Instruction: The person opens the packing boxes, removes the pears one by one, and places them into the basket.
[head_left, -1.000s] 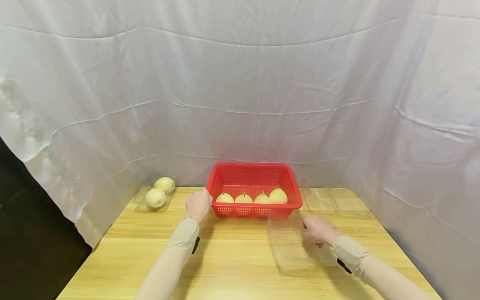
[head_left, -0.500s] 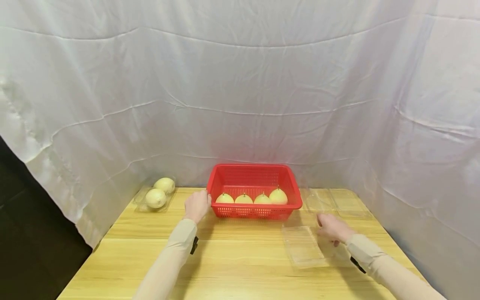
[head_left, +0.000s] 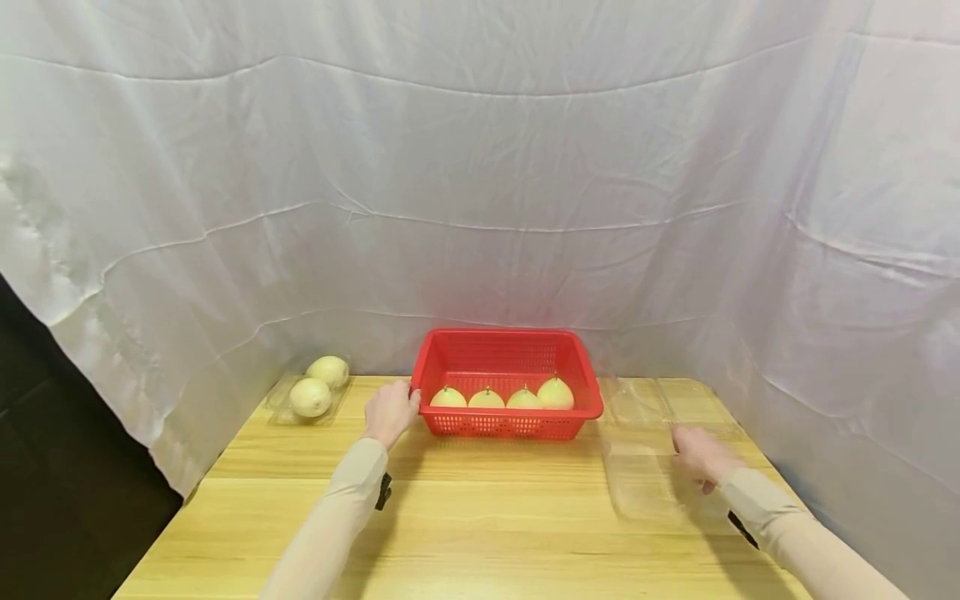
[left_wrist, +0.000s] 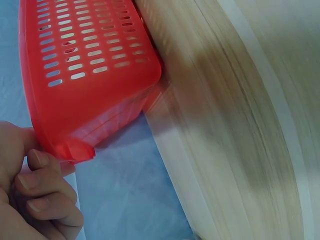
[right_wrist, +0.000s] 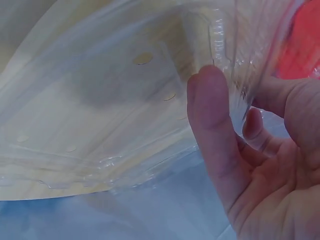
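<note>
Right wrist view: the right hand (head_left: pixel 703 457) has a narrow grip on the side wall of a clear plastic container (head_left: pixel 641 479), its fingers lying on both sides of the thin plastic. Small rounded holes show in that container, and the tabletop's wood grain is visible through it. In the head view it is right of and nearer than a red perforated basket (head_left: pixel 502 350), at the right side of the workspace; whether its base touches the wood cannot be told.

The left hand (head_left: pixel 392 412) pinches the basket's rim at its left end, and the left wrist view shows the other fingers curled beneath the corner. The basket stands upright on the tabletop (head_left: pixel 480 533), near its far edge. Four pale yellow pears (head_left: pixel 555 392) sit in a row along its near wall, stems up, with the rightmost showing highest.

Farther out, at the far left, two more yellow pears (head_left: pixel 310 397) lie in a clear plastic tray (head_left: pixel 281 398), one behind the other. At the far right, beyond the right hand, lies other clear packaging (head_left: pixel 697 400). Both arms wear beige sleeves (head_left: pixel 322 533), and a pale draped cloth (head_left: pixel 480 167) hangs behind everything.
</note>
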